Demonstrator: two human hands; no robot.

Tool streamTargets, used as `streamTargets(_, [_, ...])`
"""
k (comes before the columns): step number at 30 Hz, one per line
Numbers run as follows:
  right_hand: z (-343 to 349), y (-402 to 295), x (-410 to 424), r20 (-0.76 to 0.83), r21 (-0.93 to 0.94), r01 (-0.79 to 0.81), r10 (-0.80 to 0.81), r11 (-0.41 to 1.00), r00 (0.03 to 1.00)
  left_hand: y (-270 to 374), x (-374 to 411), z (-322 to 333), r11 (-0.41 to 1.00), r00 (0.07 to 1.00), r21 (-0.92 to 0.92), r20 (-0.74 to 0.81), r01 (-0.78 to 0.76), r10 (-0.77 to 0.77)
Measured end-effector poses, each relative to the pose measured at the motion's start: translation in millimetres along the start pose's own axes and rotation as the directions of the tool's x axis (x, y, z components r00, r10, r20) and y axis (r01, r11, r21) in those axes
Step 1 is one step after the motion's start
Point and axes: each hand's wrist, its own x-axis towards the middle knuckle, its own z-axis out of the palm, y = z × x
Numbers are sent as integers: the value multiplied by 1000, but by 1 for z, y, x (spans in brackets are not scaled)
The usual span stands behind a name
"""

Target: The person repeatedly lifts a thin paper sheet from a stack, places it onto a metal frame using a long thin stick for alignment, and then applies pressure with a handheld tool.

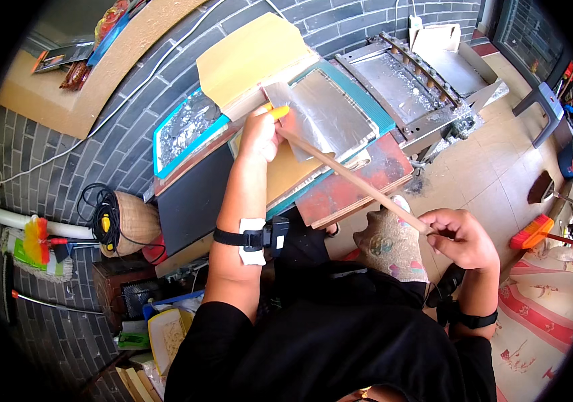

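Observation:
My right hand (462, 238) pinches the near end of a long, flat wooden strip (354, 178) between thumb and fingers. The strip slants up and left to my left hand (261, 133), whose fingers are curled by its far end. A yellow finger cot (280, 112) covers one left fingertip; whether that hand grips the strip or a sheet is hidden. Beside it, a thin silvery foil sheet (279, 95) lies partly over a stack of shiny foil sheets (339, 103). Under the stack is a teal ribbed pad (384, 118) on a reddish board (366, 171).
Tan paper (253, 55) leans behind the stack. A blue-rimmed tray (158, 151) holds foil scraps. At the right stands a metal frame (392, 83) strewn with foil bits, then a grey plastic stool (542, 108). Cloth (389, 246) covers my knee. A basket (135, 221) carries coiled black cable.

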Motion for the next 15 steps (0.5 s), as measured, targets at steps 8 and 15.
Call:
streamTargets(8, [4,-5,7,-151,154,-17,40,988,988,12,-2,-55,984,990,-172,127,-47,69])
streamTargets(15, [14,-9,15,-141,150,-95,117,984,983,26,-21,-86,959,970,-280,213,-53,116])
